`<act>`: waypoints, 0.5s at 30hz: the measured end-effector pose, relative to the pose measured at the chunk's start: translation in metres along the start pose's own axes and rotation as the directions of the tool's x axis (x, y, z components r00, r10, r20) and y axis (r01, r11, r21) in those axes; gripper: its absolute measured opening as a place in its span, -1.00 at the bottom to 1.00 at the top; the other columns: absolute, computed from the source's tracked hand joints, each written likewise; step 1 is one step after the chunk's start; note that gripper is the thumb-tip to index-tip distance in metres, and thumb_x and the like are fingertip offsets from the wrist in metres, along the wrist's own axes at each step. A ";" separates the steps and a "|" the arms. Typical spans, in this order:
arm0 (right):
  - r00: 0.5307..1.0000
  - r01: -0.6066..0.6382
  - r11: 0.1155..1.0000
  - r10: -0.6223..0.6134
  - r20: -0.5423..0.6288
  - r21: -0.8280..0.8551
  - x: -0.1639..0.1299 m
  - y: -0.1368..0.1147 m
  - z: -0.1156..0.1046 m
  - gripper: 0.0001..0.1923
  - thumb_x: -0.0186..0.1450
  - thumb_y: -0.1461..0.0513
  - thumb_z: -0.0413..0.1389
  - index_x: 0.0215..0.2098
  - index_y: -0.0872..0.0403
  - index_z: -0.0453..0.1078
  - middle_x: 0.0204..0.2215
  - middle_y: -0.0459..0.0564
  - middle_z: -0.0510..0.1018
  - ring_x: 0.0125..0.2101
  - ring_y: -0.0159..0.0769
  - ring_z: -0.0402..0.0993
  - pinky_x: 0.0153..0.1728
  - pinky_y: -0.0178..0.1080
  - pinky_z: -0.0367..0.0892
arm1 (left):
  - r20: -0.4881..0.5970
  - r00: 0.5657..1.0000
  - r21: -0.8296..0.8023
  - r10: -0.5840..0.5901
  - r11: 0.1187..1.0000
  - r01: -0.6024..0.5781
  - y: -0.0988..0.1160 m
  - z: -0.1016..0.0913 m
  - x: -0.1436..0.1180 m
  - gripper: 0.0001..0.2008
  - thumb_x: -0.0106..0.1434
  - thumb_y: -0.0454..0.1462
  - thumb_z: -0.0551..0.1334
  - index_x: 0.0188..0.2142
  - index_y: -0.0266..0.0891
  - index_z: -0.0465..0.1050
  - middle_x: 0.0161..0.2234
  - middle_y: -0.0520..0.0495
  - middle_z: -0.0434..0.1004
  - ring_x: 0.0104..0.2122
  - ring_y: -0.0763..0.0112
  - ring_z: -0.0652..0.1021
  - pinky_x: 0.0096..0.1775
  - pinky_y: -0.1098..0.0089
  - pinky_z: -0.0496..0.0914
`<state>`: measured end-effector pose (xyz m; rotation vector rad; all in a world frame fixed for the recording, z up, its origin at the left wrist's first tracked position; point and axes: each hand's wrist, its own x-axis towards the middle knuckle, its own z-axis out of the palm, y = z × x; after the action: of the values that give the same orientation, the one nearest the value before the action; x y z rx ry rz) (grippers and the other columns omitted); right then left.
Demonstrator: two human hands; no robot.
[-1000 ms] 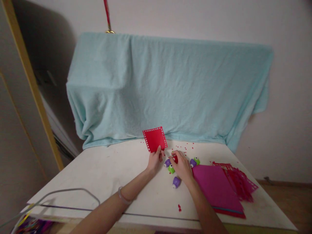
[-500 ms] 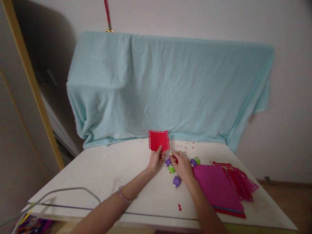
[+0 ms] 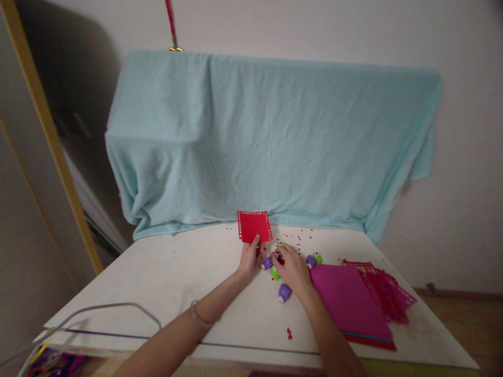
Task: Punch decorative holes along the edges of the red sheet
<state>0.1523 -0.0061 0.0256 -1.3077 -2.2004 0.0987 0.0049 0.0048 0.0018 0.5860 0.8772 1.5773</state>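
Note:
Between thumb and fingers, my left hand [image 3: 250, 256] grips a small square of red paper [image 3: 253, 225], held up with a row of punched holes along its left, top and right edges. My right hand [image 3: 292, 266] is curled over a cluster of small craft punches, its fingertips closed on one that is mostly hidden beneath them. At those fingers sit a purple punch [image 3: 266, 263] and a green punch [image 3: 275, 274]. Nearer to me lies another purple punch [image 3: 284, 293]. A purple and green punch [image 3: 314, 260] stands just right of my right hand.
A stack of magenta paper [image 3: 349, 298] lies at the right on the white table [image 3: 157, 277], beside punched red scraps [image 3: 387, 296]. Tiny red cutouts [image 3: 290, 333] are scattered about. A grey cable [image 3: 113, 304] crosses the front left. Behind hangs a light blue cloth [image 3: 275, 136].
The purple punch by my right fingertips has shifted slightly left, and the green one beside it a little too. The red paper is tilted slightly differently in my left hand.

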 end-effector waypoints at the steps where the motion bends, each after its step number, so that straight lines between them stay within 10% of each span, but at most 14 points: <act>1: 1.000 -0.003 1.000 0.003 -0.001 0.015 0.000 0.000 0.000 -0.83 0.33 0.11 0.03 -0.31 -0.02 0.40 -0.28 -0.01 0.50 -0.26 -0.21 0.43 -0.27 -0.24 0.24 | -0.002 1.000 -0.004 0.001 1.000 -0.001 0.000 0.000 0.000 -0.52 0.05 0.07 0.32 -0.57 -0.26 0.23 -0.69 0.11 0.26 -0.77 0.66 0.15 -0.66 0.50 -0.05; 15: 0.999 -0.010 0.989 0.003 0.049 0.146 0.002 0.005 0.000 -0.86 0.21 0.12 0.16 -0.27 -0.04 0.43 -0.31 -0.05 0.51 -0.27 -0.22 0.44 -0.23 -0.24 0.25 | -0.078 0.997 0.063 -0.008 0.998 0.013 0.007 0.005 -0.005 -0.55 0.05 0.07 0.31 -0.54 -0.26 0.26 -0.69 0.11 0.27 -0.79 0.68 0.12 -0.67 0.51 -0.05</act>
<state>0.1561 -0.0020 0.0247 -1.2432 -2.1849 0.2914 0.0057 0.0005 0.0109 0.5666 0.9904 1.5759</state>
